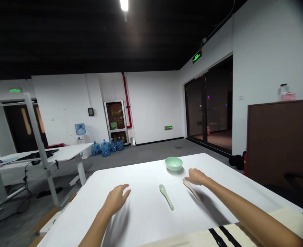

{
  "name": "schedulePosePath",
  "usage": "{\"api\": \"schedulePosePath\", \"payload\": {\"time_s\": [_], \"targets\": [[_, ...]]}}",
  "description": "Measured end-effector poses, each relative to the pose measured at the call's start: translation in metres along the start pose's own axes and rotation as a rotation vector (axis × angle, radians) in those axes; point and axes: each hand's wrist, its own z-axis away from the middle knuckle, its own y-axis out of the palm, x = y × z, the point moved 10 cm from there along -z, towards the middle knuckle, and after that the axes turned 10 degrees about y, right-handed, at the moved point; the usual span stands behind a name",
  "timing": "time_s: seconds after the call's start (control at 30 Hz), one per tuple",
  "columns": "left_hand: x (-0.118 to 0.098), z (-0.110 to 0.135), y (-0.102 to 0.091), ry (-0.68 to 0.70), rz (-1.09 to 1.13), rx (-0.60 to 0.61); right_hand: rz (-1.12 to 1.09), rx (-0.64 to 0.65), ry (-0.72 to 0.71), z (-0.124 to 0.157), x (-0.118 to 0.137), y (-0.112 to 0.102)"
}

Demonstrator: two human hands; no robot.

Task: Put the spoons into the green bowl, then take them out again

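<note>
Above the white table (143,223), left hand (116,199) and right hand (196,176) reach palm-down.

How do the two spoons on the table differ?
The green spoon is pale green, while the beige spoon is cream-coloured. The green spoon lies fully in view, while the right hand covers the far end of the beige spoon. Both are soup spoons, slanting the same way on the white table.

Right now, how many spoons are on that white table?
2. A pale green spoon lies between the left hand and right hand; a beige spoon lies directly below the right hand's fingers.
</note>
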Motion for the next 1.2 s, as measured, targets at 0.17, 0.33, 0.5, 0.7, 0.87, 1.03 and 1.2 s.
{"api": "schedulePosePath", "payload": {"time_s": [0.17, 0.33, 0.5, 0.7, 0.87, 1.03, 1.2], "targets": [[0.0, 0.001, 0.0, -0.003, 0.007, 0.0, -0.038, 0.119, 0.062, 0.007, -0.012, 0.027], [0.0, 0.0, 0.001, 0.0, 0.01, 0.007, 0.001, 0.179, 0.066, 0.009, -0.017, 0.04], [-0.001, 0.002, -0.001, -0.012, -0.005, 0.02, 0.006, 0.244, 0.061, 0.0, -0.026, 0.061], [-0.001, 0.003, -0.003, -0.012, 0.002, 0.006, -0.044, 0.201, 0.061, -0.006, -0.027, 0.061], [0.0, 0.002, -0.003, -0.005, 0.01, -0.01, -0.125, 0.13, -0.004, -0.013, -0.002, 0.021], [0.005, 0.002, -0.001, -0.021, 0.02, -0.004, -0.109, -0.074, -0.014, -0.033, 0.025, -0.029], [0.011, 0.004, 0.001, -0.039, 0.029, 0.009, -0.086, -0.191, 0.048, -0.06, 0.043, -0.042]]}}
